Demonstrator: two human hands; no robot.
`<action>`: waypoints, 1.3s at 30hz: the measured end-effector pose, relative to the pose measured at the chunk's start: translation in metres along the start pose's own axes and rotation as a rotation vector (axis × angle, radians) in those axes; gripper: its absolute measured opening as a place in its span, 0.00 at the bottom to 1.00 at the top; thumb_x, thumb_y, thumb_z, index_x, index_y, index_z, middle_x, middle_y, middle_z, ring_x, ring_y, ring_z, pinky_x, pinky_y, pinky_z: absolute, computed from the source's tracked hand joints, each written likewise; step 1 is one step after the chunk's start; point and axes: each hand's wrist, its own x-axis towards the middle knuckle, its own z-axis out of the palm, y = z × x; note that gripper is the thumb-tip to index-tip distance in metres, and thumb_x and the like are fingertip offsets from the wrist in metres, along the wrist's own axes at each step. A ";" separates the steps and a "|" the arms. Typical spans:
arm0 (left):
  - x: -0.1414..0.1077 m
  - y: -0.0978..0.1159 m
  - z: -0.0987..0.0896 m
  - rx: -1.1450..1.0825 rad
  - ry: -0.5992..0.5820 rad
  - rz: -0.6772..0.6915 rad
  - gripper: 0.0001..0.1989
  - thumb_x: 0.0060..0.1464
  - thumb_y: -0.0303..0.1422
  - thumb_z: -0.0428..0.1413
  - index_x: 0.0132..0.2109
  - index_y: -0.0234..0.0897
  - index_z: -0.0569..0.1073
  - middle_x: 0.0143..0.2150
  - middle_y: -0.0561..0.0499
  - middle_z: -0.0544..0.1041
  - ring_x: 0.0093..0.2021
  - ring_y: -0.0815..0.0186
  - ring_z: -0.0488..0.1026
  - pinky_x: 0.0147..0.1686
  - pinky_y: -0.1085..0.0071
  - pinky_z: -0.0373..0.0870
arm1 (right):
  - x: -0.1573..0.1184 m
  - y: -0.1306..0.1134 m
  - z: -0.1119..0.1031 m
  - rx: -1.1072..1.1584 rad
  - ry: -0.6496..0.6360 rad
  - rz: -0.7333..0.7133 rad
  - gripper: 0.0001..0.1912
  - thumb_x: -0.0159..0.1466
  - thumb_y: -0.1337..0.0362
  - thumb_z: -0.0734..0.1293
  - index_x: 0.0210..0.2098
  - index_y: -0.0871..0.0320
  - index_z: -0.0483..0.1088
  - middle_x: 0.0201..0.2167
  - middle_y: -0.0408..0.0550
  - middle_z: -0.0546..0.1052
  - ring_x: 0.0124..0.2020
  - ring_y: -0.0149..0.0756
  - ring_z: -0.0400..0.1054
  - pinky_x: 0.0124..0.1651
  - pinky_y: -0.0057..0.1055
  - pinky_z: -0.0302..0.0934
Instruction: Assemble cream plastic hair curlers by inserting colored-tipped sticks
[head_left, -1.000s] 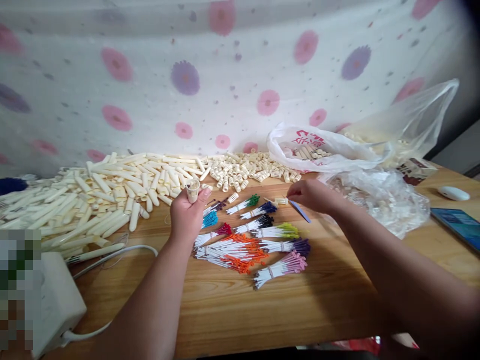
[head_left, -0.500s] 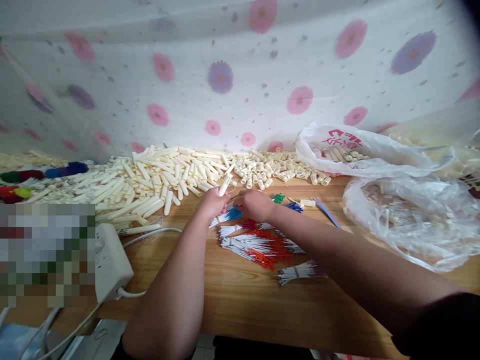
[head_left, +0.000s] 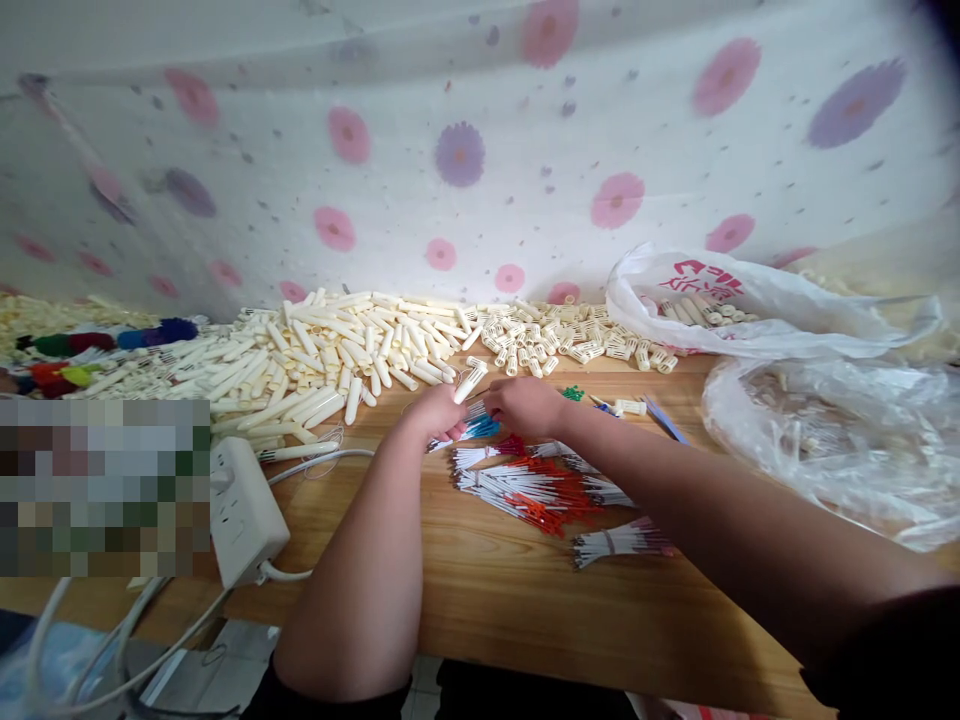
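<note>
Now the right hand [head_left: 526, 404], grip hidden, joins the left hand [head_left: 435, 414] clasping a tube [head_left: 470, 381].

Wears black right sleeve [head_left: 885, 645] at four o'clock | black left sleeve [head_left: 322, 698] at seven o'clock | dark garment [head_left: 517, 692] at six o'clock | left hand [head_left: 433, 414], right hand [head_left: 526, 406] bare

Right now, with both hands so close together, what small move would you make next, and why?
Perhaps have the right hand pinch one from the bundle of blue-tipped white sticks: it appears right beside them, while the left hand holds a cream plastic tube. Whether the right hand already grips something is hidden.
</note>
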 end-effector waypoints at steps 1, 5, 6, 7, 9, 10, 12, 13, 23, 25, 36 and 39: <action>0.000 -0.001 -0.001 0.008 0.001 0.003 0.04 0.50 0.30 0.54 0.34 0.34 0.69 0.20 0.50 0.72 0.20 0.66 0.70 0.21 0.74 0.65 | -0.005 0.004 -0.003 -0.002 0.014 0.011 0.10 0.61 0.67 0.60 0.35 0.58 0.74 0.37 0.50 0.76 0.35 0.35 0.68 0.33 0.27 0.53; -0.007 0.003 -0.005 0.024 0.026 0.060 0.05 0.49 0.30 0.54 0.34 0.33 0.71 0.21 0.50 0.73 0.20 0.66 0.70 0.21 0.73 0.64 | -0.038 0.028 -0.017 -0.003 0.086 0.084 0.11 0.63 0.68 0.59 0.33 0.60 0.73 0.35 0.52 0.75 0.35 0.34 0.68 0.35 0.27 0.55; -0.011 0.008 -0.003 0.026 0.043 0.091 0.06 0.50 0.31 0.54 0.35 0.34 0.71 0.22 0.50 0.73 0.21 0.66 0.70 0.22 0.73 0.64 | -0.050 0.032 -0.020 0.030 0.109 0.083 0.11 0.63 0.68 0.59 0.33 0.60 0.73 0.34 0.50 0.75 0.35 0.33 0.67 0.36 0.27 0.56; -0.017 0.014 0.001 0.017 0.058 0.142 0.07 0.50 0.33 0.54 0.35 0.34 0.71 0.23 0.50 0.73 0.22 0.66 0.70 0.23 0.74 0.64 | -0.062 0.035 -0.022 0.089 0.135 0.067 0.10 0.63 0.68 0.60 0.33 0.59 0.73 0.34 0.49 0.75 0.35 0.32 0.67 0.36 0.26 0.56; -0.032 0.027 0.015 -0.025 0.070 0.287 0.09 0.50 0.37 0.54 0.36 0.35 0.72 0.28 0.51 0.75 0.26 0.68 0.70 0.26 0.75 0.64 | -0.087 0.035 -0.022 0.259 0.197 0.024 0.08 0.62 0.69 0.61 0.33 0.58 0.73 0.31 0.46 0.74 0.32 0.29 0.66 0.35 0.24 0.57; -0.040 0.034 0.025 -0.081 0.030 0.420 0.10 0.49 0.38 0.55 0.35 0.35 0.73 0.30 0.50 0.75 0.28 0.68 0.70 0.27 0.75 0.64 | -0.098 0.033 -0.021 0.348 0.231 0.003 0.08 0.62 0.69 0.61 0.33 0.58 0.73 0.30 0.45 0.74 0.31 0.28 0.66 0.34 0.24 0.57; -0.055 0.045 0.044 -0.121 -0.059 0.558 0.12 0.48 0.40 0.57 0.33 0.35 0.74 0.28 0.52 0.74 0.27 0.69 0.68 0.27 0.75 0.63 | -0.117 0.026 -0.017 0.466 0.297 -0.015 0.07 0.62 0.70 0.62 0.33 0.58 0.72 0.30 0.45 0.73 0.31 0.28 0.66 0.34 0.24 0.58; -0.061 0.048 0.053 -0.117 -0.073 0.574 0.11 0.46 0.39 0.58 0.32 0.35 0.74 0.26 0.53 0.73 0.27 0.69 0.67 0.27 0.75 0.62 | -0.123 0.021 -0.015 0.496 0.328 -0.017 0.07 0.62 0.70 0.62 0.32 0.59 0.72 0.31 0.46 0.73 0.32 0.29 0.66 0.35 0.25 0.59; -0.072 0.055 0.066 -0.251 -0.186 0.591 0.09 0.48 0.37 0.57 0.27 0.35 0.71 0.21 0.56 0.65 0.23 0.72 0.60 0.24 0.75 0.57 | -0.142 0.019 -0.005 1.336 0.411 0.094 0.08 0.57 0.66 0.69 0.37 0.60 0.72 0.31 0.44 0.76 0.31 0.27 0.70 0.36 0.27 0.65; -0.073 0.055 0.065 -0.314 -0.232 0.616 0.10 0.48 0.38 0.57 0.28 0.35 0.71 0.21 0.56 0.66 0.22 0.72 0.60 0.24 0.75 0.57 | -0.143 0.019 -0.004 1.428 0.421 0.086 0.08 0.57 0.65 0.70 0.37 0.60 0.73 0.31 0.43 0.77 0.31 0.26 0.71 0.37 0.27 0.66; -0.067 0.050 0.073 -0.286 -0.027 0.801 0.12 0.51 0.39 0.57 0.28 0.35 0.73 0.24 0.53 0.72 0.25 0.70 0.66 0.28 0.73 0.63 | -0.160 -0.002 -0.032 0.867 0.775 0.013 0.03 0.62 0.69 0.63 0.33 0.59 0.68 0.28 0.46 0.74 0.30 0.30 0.68 0.32 0.29 0.64; -0.060 0.047 0.073 -0.236 0.195 0.866 0.09 0.51 0.37 0.58 0.29 0.36 0.74 0.25 0.52 0.73 0.27 0.68 0.68 0.30 0.73 0.64 | -0.182 -0.013 -0.051 0.716 1.110 0.001 0.07 0.62 0.72 0.63 0.38 0.54 0.67 0.31 0.47 0.75 0.35 0.35 0.70 0.36 0.34 0.67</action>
